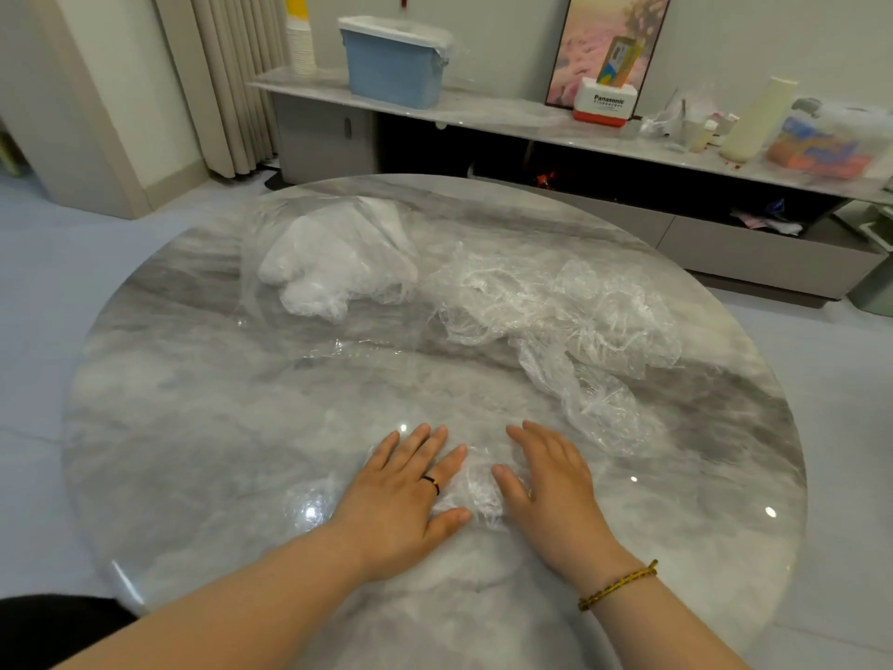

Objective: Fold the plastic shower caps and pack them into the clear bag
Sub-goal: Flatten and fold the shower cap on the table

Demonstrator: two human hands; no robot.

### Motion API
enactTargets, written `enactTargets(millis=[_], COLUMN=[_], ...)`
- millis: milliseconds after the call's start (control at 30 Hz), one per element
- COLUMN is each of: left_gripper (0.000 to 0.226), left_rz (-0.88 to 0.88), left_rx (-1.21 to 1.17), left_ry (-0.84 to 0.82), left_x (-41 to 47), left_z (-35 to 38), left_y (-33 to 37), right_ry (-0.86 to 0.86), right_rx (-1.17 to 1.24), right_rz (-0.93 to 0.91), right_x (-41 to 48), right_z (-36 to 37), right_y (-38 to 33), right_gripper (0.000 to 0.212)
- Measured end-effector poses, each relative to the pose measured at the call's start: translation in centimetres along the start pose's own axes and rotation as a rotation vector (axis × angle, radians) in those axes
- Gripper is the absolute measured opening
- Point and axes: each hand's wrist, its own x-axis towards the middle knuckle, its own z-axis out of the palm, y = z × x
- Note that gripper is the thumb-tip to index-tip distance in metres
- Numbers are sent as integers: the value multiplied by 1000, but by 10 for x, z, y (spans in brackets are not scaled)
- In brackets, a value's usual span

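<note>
A clear shower cap [471,490] lies flattened on the round marble table [203,427] near its front edge. My left hand [403,490] and my right hand [551,486] press flat on it from either side, fingers straight. A loose heap of crinkled shower caps [555,307] spreads over the table's right half. At the back left lies the clear bag [333,253] with white folded caps inside it.
A low marble-topped cabinet [507,118] runs behind the table, carrying a blue bin [394,65], a stack of paper cups [300,45], a Panasonic box [606,101] and bagged items [821,142]. Curtains [227,79] hang at the back left.
</note>
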Motion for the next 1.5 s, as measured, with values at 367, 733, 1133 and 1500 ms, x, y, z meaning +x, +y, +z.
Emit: enactTargets(millis=[367, 733, 1133, 1500], left_gripper=[70, 132, 68, 21], left_rz=[-32, -173, -224, -312], left_rx=[107, -221, -500, -1051], left_ry=[-17, 80, 55, -82], left_x=[1, 8, 11, 12], left_z=[7, -17, -28, -39], left_y=[-3, -3, -1, -2], right_ry=[-41, -132, -91, 123], right_rx=[-87, -107, 260, 784], right_rz=[83, 339, 193, 86], right_x=[-1, 3, 6, 5], right_z=[1, -27, -24, -36], right_y=[4, 11, 1, -8], right_gripper=[58, 59, 25, 20])
